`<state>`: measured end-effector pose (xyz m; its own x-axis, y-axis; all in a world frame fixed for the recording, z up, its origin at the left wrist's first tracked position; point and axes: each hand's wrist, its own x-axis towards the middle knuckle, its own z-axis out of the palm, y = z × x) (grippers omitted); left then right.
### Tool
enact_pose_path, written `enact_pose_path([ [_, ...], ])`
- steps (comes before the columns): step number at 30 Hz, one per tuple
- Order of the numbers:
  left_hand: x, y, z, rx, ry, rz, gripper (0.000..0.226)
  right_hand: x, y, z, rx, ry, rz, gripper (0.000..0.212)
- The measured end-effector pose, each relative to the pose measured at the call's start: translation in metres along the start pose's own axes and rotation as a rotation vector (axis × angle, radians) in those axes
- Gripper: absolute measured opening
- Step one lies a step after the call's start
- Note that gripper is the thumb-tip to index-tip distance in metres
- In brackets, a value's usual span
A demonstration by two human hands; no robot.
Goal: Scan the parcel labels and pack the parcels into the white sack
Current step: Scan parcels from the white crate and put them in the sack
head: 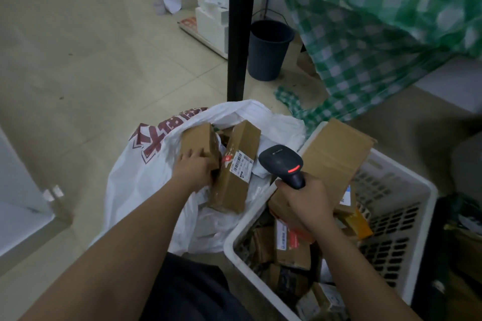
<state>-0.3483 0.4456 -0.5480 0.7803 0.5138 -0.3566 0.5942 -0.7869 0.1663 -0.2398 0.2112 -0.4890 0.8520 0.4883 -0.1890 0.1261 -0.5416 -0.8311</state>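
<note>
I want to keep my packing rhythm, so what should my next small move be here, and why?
Probably let go with your left hand and reach to the white crate for another parcel. That hand rests on a small brown box already inside the white sack, while your right hand holds the scanner ready.

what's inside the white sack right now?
White sack holds two brown parcels: a long labelled box and a smaller box gripped by the left hand. Anything deeper is covered.
</note>
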Motion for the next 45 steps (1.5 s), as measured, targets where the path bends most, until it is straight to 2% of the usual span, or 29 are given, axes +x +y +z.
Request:
enact_pose_path([
  [4,-0.009,0.014,-0.01,-0.276,0.178,0.034,0.027,-0.011,0.005,-0.014,0.057,0.012,0.031,0.029],
  [7,-0.019,0.037,-0.014,-0.44,0.278,0.101,0.029,-0.022,0.014,-0.03,0.071,0.037,0.066,0.029],
  [9,-0.027,0.055,-0.014,-0.513,0.289,0.149,0.032,-0.03,0.022,-0.044,0.085,0.077,0.104,0.029],
  [13,-0.049,0.1,-0.002,-0.633,0.2,0.222,0.041,-0.054,0.044,-0.08,0.135,0.155,0.191,0.028],
  [16,-0.069,0.141,0.013,-0.634,0.105,0.253,0.045,-0.077,0.064,-0.108,0.16,0.183,0.27,0.018],
  [19,-0.078,0.181,0.032,-0.521,0.079,0.271,0.066,-0.097,0.091,-0.128,0.168,0.246,0.332,0.017],
  [24,-0.063,0.238,0.054,-0.286,-0.101,0.053,0.121,-0.113,0.114,-0.145,0.237,0.254,0.366,0.017],
  [27,-0.054,0.247,0.058,-0.259,-0.121,-0.03,0.128,-0.111,0.118,-0.148,0.266,0.248,0.359,0.016],
  [31,-0.045,0.246,0.062,-0.124,-0.075,-0.083,0.117,-0.105,0.128,-0.15,0.341,0.245,0.361,0.013],
  [35,-0.041,0.24,0.046,-0.118,-0.043,-0.026,0.101,-0.101,0.13,-0.149,0.342,0.245,0.351,0.017],
  [38,-0.041,0.232,0.027,-0.413,-0.106,-0.042,0.103,-0.102,0.13,-0.147,0.37,0.259,0.339,0.019],
  [41,-0.051,0.228,0.013,-0.99,-0.259,-0.037,0.11,-0.103,0.127,-0.146,0.44,0.322,0.33,0.02],
  [43,-0.059,0.226,0.01,-1.164,-0.332,0.024,0.084,-0.103,0.124,-0.145,0.494,0.381,0.336,0.015],
  [45,-0.067,0.229,0.013,-1.215,-0.24,0.017,0.034,-0.101,0.119,-0.143,0.543,0.424,0.332,0.008],
])
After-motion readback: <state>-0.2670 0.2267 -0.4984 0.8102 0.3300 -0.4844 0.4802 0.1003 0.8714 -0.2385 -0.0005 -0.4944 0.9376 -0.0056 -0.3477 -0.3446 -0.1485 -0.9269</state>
